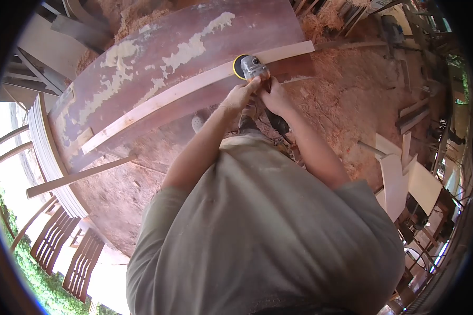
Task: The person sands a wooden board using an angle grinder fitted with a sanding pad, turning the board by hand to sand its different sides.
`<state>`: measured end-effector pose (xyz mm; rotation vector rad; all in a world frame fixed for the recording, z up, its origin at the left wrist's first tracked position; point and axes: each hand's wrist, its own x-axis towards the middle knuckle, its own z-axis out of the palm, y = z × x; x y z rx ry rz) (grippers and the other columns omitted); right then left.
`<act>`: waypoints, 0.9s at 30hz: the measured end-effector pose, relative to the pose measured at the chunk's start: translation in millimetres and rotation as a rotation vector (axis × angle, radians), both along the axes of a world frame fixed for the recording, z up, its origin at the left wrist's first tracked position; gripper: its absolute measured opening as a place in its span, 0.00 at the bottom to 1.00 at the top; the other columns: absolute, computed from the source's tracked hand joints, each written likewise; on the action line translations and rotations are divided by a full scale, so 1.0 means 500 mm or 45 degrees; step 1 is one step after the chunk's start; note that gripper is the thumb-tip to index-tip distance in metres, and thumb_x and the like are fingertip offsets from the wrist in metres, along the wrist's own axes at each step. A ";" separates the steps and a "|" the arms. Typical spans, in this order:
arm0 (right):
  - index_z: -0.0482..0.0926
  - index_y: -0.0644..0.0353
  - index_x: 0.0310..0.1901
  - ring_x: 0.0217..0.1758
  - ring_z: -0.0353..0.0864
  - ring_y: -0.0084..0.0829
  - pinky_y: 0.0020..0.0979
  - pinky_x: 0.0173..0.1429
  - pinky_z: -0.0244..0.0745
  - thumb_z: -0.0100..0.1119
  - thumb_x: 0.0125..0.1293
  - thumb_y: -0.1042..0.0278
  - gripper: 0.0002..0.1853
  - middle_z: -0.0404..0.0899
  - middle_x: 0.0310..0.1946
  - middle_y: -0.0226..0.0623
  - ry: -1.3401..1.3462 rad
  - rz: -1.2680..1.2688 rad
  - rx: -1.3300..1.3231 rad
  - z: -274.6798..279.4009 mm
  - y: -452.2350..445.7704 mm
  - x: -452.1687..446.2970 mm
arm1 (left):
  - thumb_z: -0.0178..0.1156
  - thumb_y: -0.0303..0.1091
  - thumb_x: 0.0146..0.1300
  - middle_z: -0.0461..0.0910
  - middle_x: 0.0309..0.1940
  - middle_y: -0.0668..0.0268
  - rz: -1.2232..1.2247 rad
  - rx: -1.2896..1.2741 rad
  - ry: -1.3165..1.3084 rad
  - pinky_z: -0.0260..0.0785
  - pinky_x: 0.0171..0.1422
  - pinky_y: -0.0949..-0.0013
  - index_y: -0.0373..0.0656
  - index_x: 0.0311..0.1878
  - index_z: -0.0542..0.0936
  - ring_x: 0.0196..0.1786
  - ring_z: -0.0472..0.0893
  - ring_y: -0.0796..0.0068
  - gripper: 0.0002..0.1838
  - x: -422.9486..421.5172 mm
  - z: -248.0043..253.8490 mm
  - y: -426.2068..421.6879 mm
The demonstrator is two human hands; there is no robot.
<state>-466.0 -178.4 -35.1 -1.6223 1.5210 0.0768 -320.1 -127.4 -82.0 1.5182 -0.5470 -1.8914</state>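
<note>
A power sander (pixel 255 68) with a round, yellow-edged pad rests against a long pale wooden board (pixel 184 94). My left hand (pixel 242 94) is closed round the sander's near left side. On its right side my right hand (pixel 276 98) is wrapped round the body, with the black rear part and cord hanging below toward my feet. The board lies along the near edge of a reddish table (pixel 194 44) marked with pale patches. The pad's underside is hidden, and so are some of my fingertips.
A narrow wooden strip (pixel 81 176) juts out at the left. Stacked pale slats (pixel 50 152) stand beyond it. Wood shavings (pixel 333 97) cover the floor at the right, near pale panels (pixel 393 184). My shoes (pixel 198 123) show below the table edge.
</note>
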 end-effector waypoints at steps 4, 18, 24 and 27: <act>0.64 0.70 0.64 0.60 0.78 0.48 0.42 0.64 0.70 0.61 0.63 0.44 0.40 0.78 0.55 0.56 -0.223 -0.090 -0.029 -0.022 -0.032 -0.046 | 0.50 0.67 0.68 0.82 0.51 0.51 0.218 0.110 0.031 0.73 0.52 0.63 0.34 0.63 0.73 0.47 0.81 0.65 0.41 0.090 -0.050 0.058; 0.67 0.70 0.63 0.62 0.77 0.49 0.41 0.64 0.70 0.61 0.62 0.41 0.40 0.77 0.57 0.56 -0.079 -0.110 -0.079 -0.035 -0.152 -0.207 | 0.50 0.69 0.66 0.80 0.40 0.58 1.133 0.659 -0.387 0.70 0.39 0.53 0.54 0.55 0.75 0.37 0.79 0.61 0.30 0.348 -0.154 0.133; 0.65 0.69 0.65 0.64 0.76 0.44 0.39 0.67 0.68 0.60 0.63 0.42 0.41 0.76 0.59 0.52 -0.368 -0.247 -0.099 -0.109 -0.205 -0.301 | 0.52 0.67 0.66 0.82 0.37 0.64 1.116 0.650 -0.217 0.69 0.42 0.53 0.56 0.46 0.76 0.36 0.79 0.63 0.25 0.386 -0.185 0.141; 0.68 0.70 0.63 0.60 0.78 0.41 0.37 0.64 0.70 0.62 0.63 0.43 0.38 0.78 0.56 0.48 -0.286 -0.300 -0.067 -0.088 -0.231 -0.320 | 0.51 0.68 0.66 0.81 0.32 0.64 1.069 0.652 -0.092 0.68 0.37 0.57 0.52 0.44 0.77 0.31 0.77 0.63 0.27 0.429 -0.233 0.158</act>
